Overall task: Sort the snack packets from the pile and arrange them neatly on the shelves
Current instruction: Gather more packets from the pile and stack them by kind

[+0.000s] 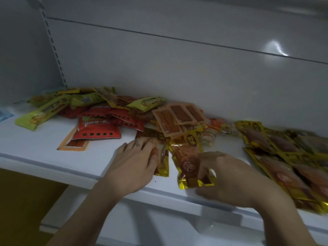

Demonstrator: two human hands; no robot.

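A gold packet (188,160) at the near edge of the shelf (35,142) is pinched by the right hand (229,176). A second packet (162,166) is pressed flat under the spread left hand (134,162). The foil is judged light, limp and slippery, and best held at a sealed edge.

Jumbled snack packets (110,112) on white shelf (35,144)

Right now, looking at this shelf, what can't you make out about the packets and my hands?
Head view only:
- The right hand covers part of the gold packet it pinches.
- The left hand hides much of a second gold packet.
- The row of gold packets runs off the right edge, count unknown.
- Print on the pile is too blurred to read.
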